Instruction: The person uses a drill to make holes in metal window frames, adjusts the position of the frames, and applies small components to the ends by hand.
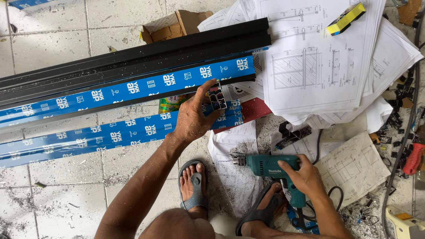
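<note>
My left hand (195,117) pinches a short cut piece of dark metal profile (217,96) between thumb and fingers, held over the end of the lower blue-filmed aluminium profile (110,132). A second blue-filmed profile (133,88) and black profiles (133,55) lie parallel behind it on the tiled floor. My right hand (305,175) grips the handle of a teal corded electric drill (265,164), its chuck pointing left above metal shavings. Both my feet in sandals are below the hands.
Technical drawings on paper (318,53) are spread at the right, with a yellow-black block (345,18) on top. A torn cardboard box (175,24) lies at the back. A red-handled tool (414,158), black offcuts and shavings litter the right edge.
</note>
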